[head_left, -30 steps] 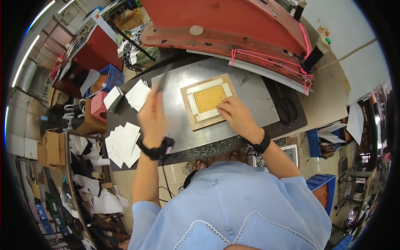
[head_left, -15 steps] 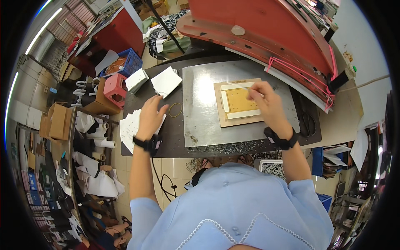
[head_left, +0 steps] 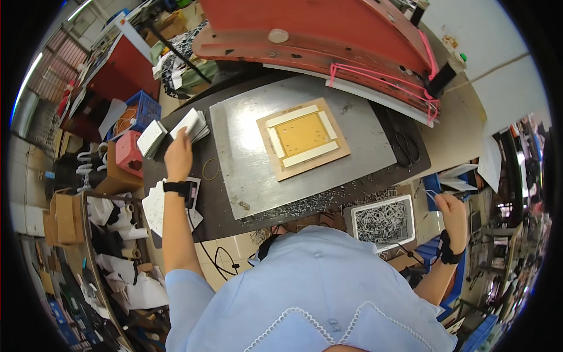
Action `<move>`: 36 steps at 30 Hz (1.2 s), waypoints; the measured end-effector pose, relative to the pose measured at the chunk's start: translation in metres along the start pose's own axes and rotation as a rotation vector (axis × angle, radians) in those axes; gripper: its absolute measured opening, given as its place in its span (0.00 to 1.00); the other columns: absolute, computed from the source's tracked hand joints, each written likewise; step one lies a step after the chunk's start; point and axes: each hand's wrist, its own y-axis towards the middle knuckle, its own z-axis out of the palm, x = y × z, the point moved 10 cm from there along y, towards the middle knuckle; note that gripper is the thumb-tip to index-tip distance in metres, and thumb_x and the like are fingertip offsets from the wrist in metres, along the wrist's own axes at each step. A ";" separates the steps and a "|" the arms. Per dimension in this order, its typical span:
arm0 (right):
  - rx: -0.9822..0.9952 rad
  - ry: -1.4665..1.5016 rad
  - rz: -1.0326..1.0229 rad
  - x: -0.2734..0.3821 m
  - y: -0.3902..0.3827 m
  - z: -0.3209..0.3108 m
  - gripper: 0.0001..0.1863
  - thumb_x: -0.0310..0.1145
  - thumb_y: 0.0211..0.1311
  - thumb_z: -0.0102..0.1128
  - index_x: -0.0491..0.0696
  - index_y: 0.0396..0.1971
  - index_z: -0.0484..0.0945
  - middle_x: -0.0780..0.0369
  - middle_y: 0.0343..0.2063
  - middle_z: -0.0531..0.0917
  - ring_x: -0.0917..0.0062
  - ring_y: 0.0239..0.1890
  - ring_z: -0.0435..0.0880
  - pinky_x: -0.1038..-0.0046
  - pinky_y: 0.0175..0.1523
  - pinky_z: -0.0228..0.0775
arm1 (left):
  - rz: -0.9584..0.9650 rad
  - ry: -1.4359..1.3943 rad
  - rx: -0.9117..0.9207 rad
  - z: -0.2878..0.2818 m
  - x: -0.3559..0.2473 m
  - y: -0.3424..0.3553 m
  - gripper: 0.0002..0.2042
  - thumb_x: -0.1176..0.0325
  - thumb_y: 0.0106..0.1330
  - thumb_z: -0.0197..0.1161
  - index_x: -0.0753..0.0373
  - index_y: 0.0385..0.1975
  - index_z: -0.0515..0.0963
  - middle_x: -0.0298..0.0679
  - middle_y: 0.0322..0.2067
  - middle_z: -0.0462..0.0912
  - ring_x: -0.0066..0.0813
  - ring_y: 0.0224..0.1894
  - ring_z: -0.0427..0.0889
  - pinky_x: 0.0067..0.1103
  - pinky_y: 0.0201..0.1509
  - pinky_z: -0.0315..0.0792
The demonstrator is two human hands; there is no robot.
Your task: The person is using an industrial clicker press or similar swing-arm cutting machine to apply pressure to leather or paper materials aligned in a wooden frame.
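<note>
My left hand [head_left: 179, 157] reaches over the left part of the dark table, its fingertips closed at the top white card of a stack [head_left: 199, 126]. Another stack of white cards [head_left: 152, 138] stands just left of it. More white cards [head_left: 153, 206] lie spread near my left wrist. Out at the far right, beyond the table, my right hand [head_left: 453, 214] pinches a thin white strip [head_left: 431, 195]. A wooden cutting die [head_left: 280, 172] with a yellow centre and white strips round it lies on the metal plate [head_left: 240, 170].
A red machine [head_left: 328, 35] overhangs the table's far side, with pink cord [head_left: 375, 80] along it. A white box of thin scraps [head_left: 384, 223] stands at the near right. Scissors [head_left: 406, 148] lie by the plate's right edge, and a yellow rubber band [head_left: 210, 169] by its left. Dark crumbs litter the near edge.
My right hand has swung from over the cutting die out to the far right, carrying the thin strip. My left hand has come onto the card stack. The view has turned rightward.
</note>
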 end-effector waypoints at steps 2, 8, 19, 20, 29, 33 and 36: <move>-0.064 -0.225 -0.071 -0.007 -0.003 0.005 0.14 0.35 0.65 0.58 0.39 0.37 0.82 0.55 0.33 0.84 0.59 0.33 0.80 0.67 0.41 0.71 | -0.080 0.061 -0.084 -0.027 0.003 -0.001 0.14 0.66 0.73 0.51 0.53 0.56 0.73 0.52 0.36 0.84 0.54 0.37 0.83 0.42 0.38 0.74; 0.039 0.384 -0.171 0.088 0.015 0.043 0.12 0.30 0.66 0.57 0.40 0.42 0.82 0.56 0.38 0.86 0.69 0.39 0.84 0.73 0.46 0.73 | 0.456 -0.166 -0.472 -0.117 -0.167 -0.040 0.17 0.75 0.68 0.55 0.60 0.56 0.78 0.46 0.50 0.83 0.43 0.50 0.83 0.31 0.51 0.76; 0.609 0.845 -0.381 0.256 0.055 0.158 0.17 0.39 0.70 0.57 0.40 0.48 0.78 0.65 0.29 0.83 0.88 0.27 0.78 0.83 0.30 0.70 | 0.608 -0.409 0.112 -0.049 -0.292 -0.137 0.20 0.71 0.62 0.63 0.61 0.56 0.76 0.48 0.61 0.73 0.45 0.63 0.73 0.34 0.64 0.69; 0.592 0.867 -0.359 0.254 0.067 0.161 0.17 0.38 0.70 0.57 0.40 0.47 0.77 0.65 0.29 0.83 0.88 0.26 0.77 0.83 0.29 0.70 | 0.521 -0.467 0.123 -0.048 -0.281 -0.132 0.20 0.71 0.63 0.64 0.61 0.56 0.76 0.48 0.61 0.73 0.45 0.63 0.72 0.34 0.64 0.69; 0.507 0.955 -0.340 0.276 0.128 0.182 0.18 0.35 0.66 0.61 0.36 0.47 0.75 0.62 0.26 0.83 0.85 0.22 0.77 0.82 0.25 0.70 | 0.235 -0.571 0.174 -0.017 -0.226 -0.085 0.12 0.70 0.67 0.60 0.66 0.47 0.78 0.47 0.55 0.77 0.47 0.56 0.77 0.31 0.57 0.73; 0.493 0.873 -0.347 0.279 0.129 0.182 0.18 0.35 0.66 0.60 0.36 0.46 0.75 0.61 0.25 0.84 0.84 0.22 0.79 0.82 0.24 0.70 | 0.254 -0.552 0.197 -0.005 -0.226 -0.078 0.11 0.70 0.68 0.59 0.63 0.48 0.78 0.44 0.57 0.78 0.45 0.56 0.78 0.30 0.57 0.73; 0.492 0.876 -0.339 0.278 0.132 0.186 0.19 0.35 0.65 0.62 0.37 0.48 0.75 0.64 0.25 0.83 0.87 0.21 0.78 0.84 0.22 0.67 | 0.283 -0.516 0.190 -0.004 -0.232 -0.074 0.12 0.69 0.68 0.59 0.63 0.49 0.78 0.44 0.57 0.77 0.45 0.56 0.77 0.31 0.57 0.73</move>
